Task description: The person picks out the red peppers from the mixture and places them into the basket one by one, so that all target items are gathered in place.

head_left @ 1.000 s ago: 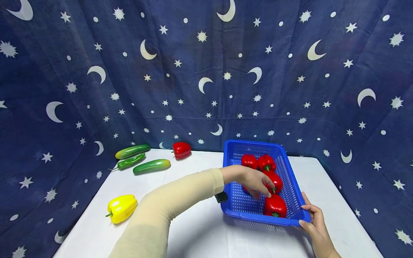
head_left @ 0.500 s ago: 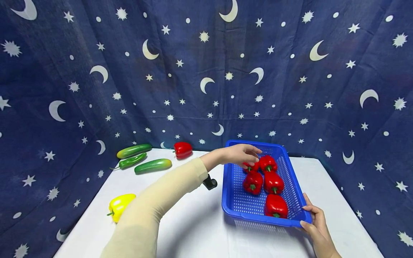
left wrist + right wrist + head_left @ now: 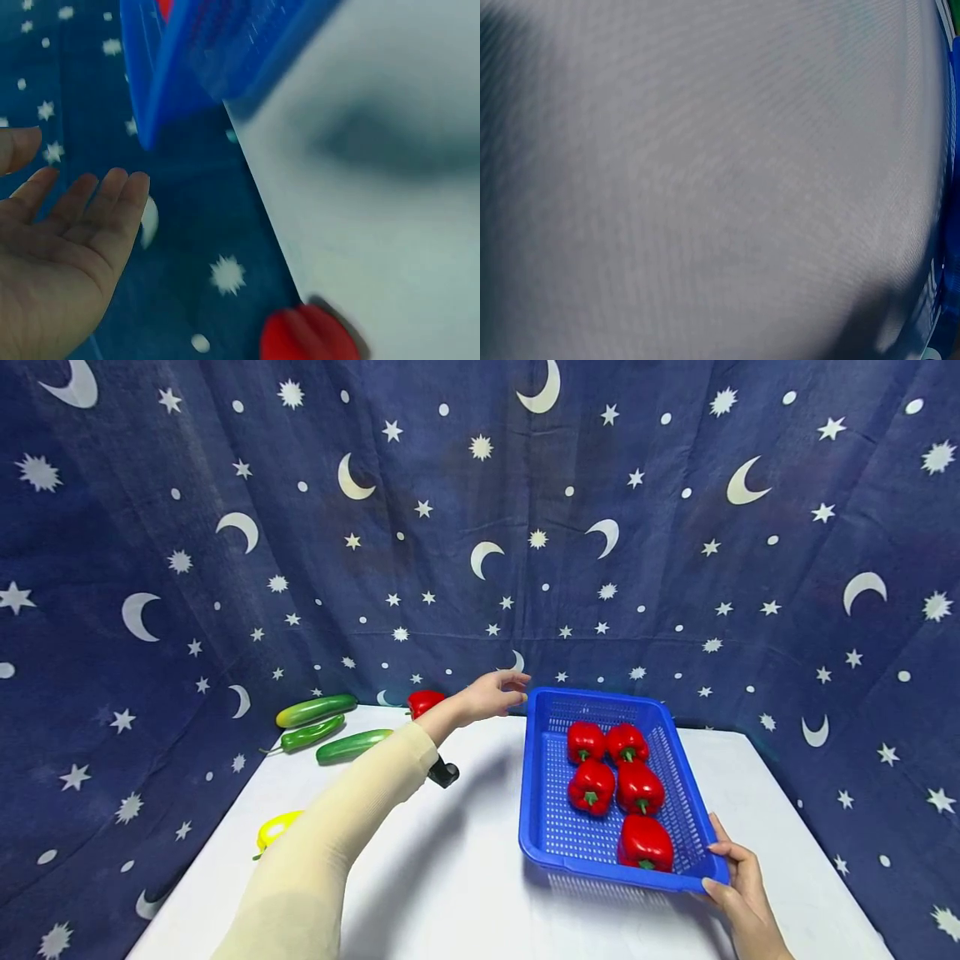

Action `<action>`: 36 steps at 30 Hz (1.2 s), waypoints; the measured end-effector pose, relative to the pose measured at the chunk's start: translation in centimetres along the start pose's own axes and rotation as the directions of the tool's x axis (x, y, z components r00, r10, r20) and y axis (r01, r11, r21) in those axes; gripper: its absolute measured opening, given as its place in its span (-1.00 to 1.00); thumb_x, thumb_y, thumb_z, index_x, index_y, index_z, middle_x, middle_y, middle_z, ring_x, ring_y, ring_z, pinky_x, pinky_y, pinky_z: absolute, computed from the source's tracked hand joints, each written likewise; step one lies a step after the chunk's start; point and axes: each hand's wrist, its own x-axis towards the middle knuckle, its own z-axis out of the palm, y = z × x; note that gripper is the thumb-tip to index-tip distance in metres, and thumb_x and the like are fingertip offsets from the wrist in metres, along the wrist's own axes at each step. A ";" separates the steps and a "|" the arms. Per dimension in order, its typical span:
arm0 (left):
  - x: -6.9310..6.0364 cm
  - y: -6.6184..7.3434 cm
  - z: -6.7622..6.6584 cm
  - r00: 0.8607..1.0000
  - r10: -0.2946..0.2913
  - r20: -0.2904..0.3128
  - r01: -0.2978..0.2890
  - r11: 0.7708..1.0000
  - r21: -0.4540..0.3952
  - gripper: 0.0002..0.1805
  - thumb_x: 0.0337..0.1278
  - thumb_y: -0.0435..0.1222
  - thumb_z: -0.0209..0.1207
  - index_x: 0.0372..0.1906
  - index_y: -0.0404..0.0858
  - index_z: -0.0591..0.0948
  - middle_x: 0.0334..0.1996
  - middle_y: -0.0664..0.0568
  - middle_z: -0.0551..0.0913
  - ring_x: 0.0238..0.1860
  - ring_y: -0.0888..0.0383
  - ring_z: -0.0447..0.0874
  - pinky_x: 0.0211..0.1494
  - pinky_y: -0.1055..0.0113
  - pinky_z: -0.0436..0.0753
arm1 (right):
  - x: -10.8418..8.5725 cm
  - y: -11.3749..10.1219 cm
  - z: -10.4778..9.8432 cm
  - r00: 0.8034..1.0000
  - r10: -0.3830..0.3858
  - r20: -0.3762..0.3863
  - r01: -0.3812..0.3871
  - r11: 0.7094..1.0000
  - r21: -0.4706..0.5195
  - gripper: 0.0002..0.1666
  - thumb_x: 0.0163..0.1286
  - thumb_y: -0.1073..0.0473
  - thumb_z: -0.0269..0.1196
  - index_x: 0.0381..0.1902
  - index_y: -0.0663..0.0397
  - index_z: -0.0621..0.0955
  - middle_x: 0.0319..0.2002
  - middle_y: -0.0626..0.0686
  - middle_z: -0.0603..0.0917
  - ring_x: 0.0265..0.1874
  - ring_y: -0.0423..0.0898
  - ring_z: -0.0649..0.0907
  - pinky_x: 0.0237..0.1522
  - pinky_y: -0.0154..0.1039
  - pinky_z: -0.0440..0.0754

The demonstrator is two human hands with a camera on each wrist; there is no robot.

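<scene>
My left hand (image 3: 489, 696) is in the air just left of the blue plastic basket's (image 3: 531, 777) far left corner, holding nothing. In the left wrist view its fingers (image 3: 112, 206) are loosely extended. My right hand (image 3: 738, 889) grips the basket at its near right corner, thumb on the rim and fingers along the side. Inside the basket lie several red bell peppers (image 3: 592, 787). One more red bell pepper (image 3: 425, 701) sits on the table at the back, partly hidden by my left forearm. The right wrist view shows mostly blurred white cloth.
On the white table (image 3: 465, 877), two cucumbers (image 3: 315, 710) (image 3: 352, 746) and a green chili pepper (image 3: 311, 732) lie at the back left. A yellow bell pepper (image 3: 273, 832) is partly covered by my sleeve. A blue moon-and-star curtain (image 3: 450, 568) stands behind.
My left hand has risen out of the basket and moved left past its rim, toward the lone red bell pepper. The right hand stays on the basket. The view has shifted slightly.
</scene>
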 end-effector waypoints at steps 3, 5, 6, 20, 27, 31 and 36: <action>-0.5 -1.3 -1.3 0.998 -0.030 -0.056 0.030 1.000 -0.011 -0.47 0.43 -0.30 0.13 0.43 -0.30 0.44 0.33 -0.19 0.50 0.27 -0.07 0.56 0.25 -0.03 0.60 | -0.1 0.1 -0.1 1.000 0.011 -0.007 -0.011 1.000 -0.005 -0.54 0.53 0.45 -0.10 0.27 0.01 0.15 0.67 -0.05 -0.18 0.40 -0.48 0.19 0.06 -0.63 0.45; -1.0 -1.9 -2.2 0.996 -0.050 -0.077 0.049 0.999 -0.019 -0.47 0.44 -0.31 0.13 0.44 -0.31 0.43 0.35 -0.20 0.48 0.29 -0.09 0.54 0.27 -0.05 0.57 | -0.1 0.2 -0.2 1.000 0.011 -0.006 -0.011 1.000 -0.003 -0.53 0.52 0.47 -0.11 0.27 0.02 0.15 0.67 -0.04 -0.18 0.41 -0.47 0.18 0.07 -0.62 0.45; -1.1 -2.3 -2.6 0.995 -0.055 -0.085 0.054 0.998 -0.016 -0.47 0.45 -0.30 0.12 0.44 -0.31 0.42 0.36 -0.21 0.47 0.30 -0.10 0.53 0.28 -0.05 0.56 | -0.1 0.2 -0.2 1.000 0.010 -0.006 -0.010 1.000 -0.003 -0.53 0.51 0.48 -0.11 0.27 0.02 0.15 0.67 -0.04 -0.18 0.42 -0.47 0.18 0.07 -0.62 0.44; -3.0 -5.6 -6.6 0.965 -0.099 -0.245 0.150 0.968 0.200 -0.44 0.47 -0.25 0.08 0.47 -0.33 0.38 0.43 -0.28 0.39 0.45 -0.16 0.33 0.47 -0.04 0.34 | -0.1 0.1 0.0 1.000 0.016 -0.014 -0.016 1.000 -0.013 -0.52 0.48 0.48 -0.11 0.25 0.02 0.16 0.67 -0.08 -0.15 0.32 -0.54 0.27 0.03 -0.59 0.50; -3.3 -7.1 -7.7 0.946 -0.121 -0.302 0.215 0.930 0.300 -0.42 0.45 -0.25 0.06 0.48 -0.35 0.37 0.44 -0.28 0.38 0.44 -0.16 0.33 0.49 -0.02 0.31 | -0.1 0.1 -0.1 1.000 0.011 -0.015 -0.011 1.000 0.009 -0.54 0.51 0.46 -0.11 0.26 0.03 0.16 0.67 -0.04 -0.18 0.38 -0.49 0.22 0.07 -0.61 0.46; -3.3 -8.0 -7.9 0.940 -0.120 -0.320 0.239 0.900 0.364 -0.42 0.40 -0.29 0.05 0.45 -0.37 0.40 0.43 -0.28 0.39 0.45 -0.15 0.32 0.51 -0.01 0.27 | -0.2 0.1 0.0 0.999 0.023 -0.026 -0.023 1.000 -0.012 -0.52 0.49 0.48 -0.10 0.26 0.03 0.16 0.67 -0.01 -0.19 0.43 -0.45 0.18 0.08 -0.63 0.42; -3.4 -9.1 -8.1 0.935 -0.119 -0.335 0.261 0.870 0.418 -0.41 0.36 -0.31 0.05 0.45 -0.40 0.39 0.46 -0.29 0.34 0.48 -0.16 0.26 0.53 -0.03 0.23 | -0.2 0.0 0.0 0.999 0.028 -0.022 -0.028 1.000 -0.011 -0.54 0.50 0.45 -0.10 0.26 0.02 0.16 0.67 -0.03 -0.18 0.42 -0.46 0.19 0.09 -0.63 0.41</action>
